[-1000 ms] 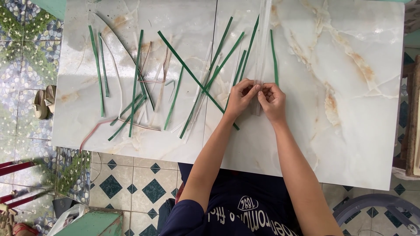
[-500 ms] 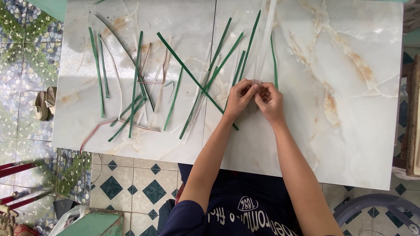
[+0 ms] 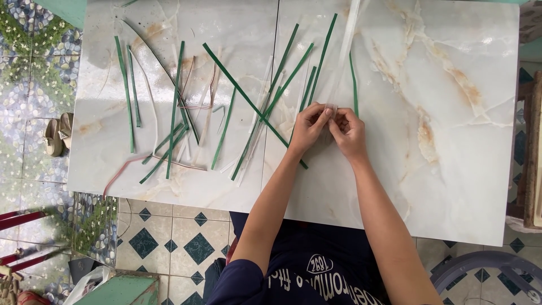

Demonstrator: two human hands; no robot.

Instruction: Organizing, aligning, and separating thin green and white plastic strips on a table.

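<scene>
Fingers on pale translucent strip

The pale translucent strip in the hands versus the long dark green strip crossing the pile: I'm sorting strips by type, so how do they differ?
The pale translucent strip is whitish and see-through; the long dark green strip is opaque and dark. The pale one is pinched at its near end by the left hand and right hand; the green one lies untouched. The pale one runs nearly straight away; the green lies diagonal across others. Both are long, narrow and flat on the marble table.
</scene>
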